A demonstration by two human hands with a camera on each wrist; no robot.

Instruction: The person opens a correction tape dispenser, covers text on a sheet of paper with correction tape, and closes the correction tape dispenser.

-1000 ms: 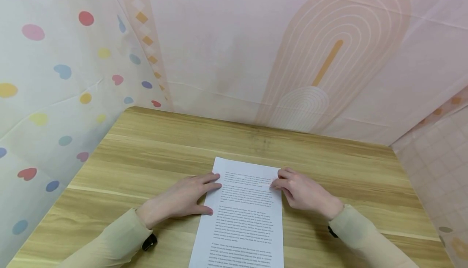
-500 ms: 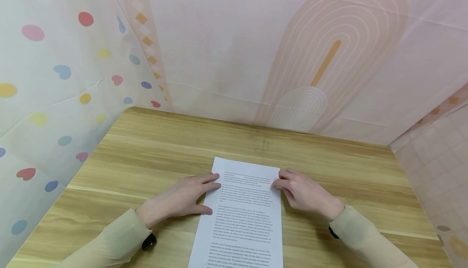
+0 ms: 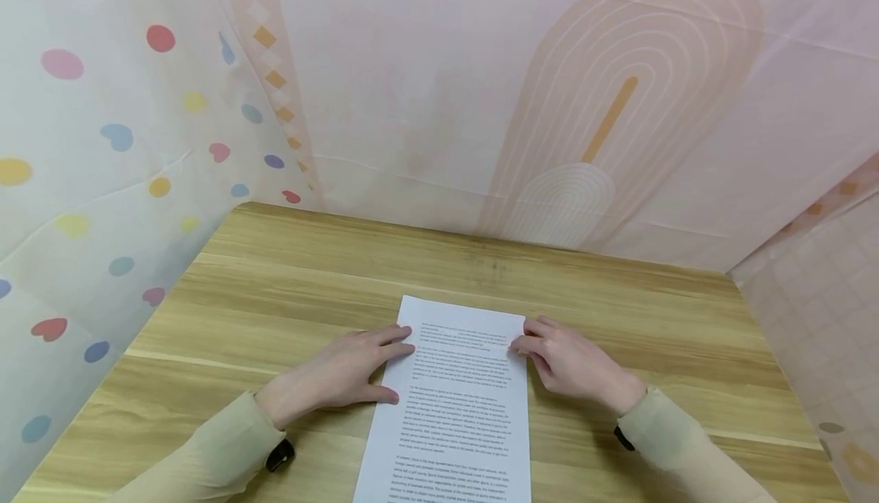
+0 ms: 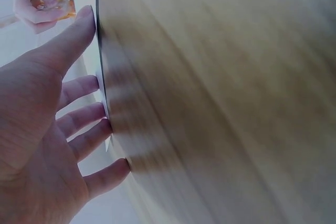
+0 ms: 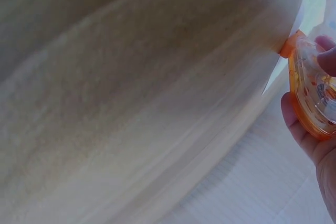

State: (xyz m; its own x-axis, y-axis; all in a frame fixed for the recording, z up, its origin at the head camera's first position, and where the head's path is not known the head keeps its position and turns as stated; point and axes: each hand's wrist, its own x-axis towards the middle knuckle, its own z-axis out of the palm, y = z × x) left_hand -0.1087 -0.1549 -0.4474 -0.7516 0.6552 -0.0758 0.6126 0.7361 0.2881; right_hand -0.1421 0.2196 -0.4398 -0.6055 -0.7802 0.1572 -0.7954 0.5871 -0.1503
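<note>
A printed sheet of paper (image 3: 456,411) lies on the wooden table, its lower end cut off by the head view. Along its left edge rests my left hand (image 3: 343,369), fingers spread and fairly straight, fingertips and thumb on the margin. My right hand (image 3: 573,358) is at the upper right edge of the sheet, near the ends of the top lines of text. It grips a correction tape (image 5: 315,93) with a clear body and orange trim, the orange tip down at the paper's edge. From the head view the hand hides this dispenser.
The wooden table (image 3: 323,274) runs back to a pink patterned cloth (image 3: 412,106). A cloth with coloured dots (image 3: 103,198) hangs at the left. Dark bands (image 3: 280,455) sit at both sleeve cuffs.
Both hands and the paper keep nearly the same place. The head view shifts very slightly.
</note>
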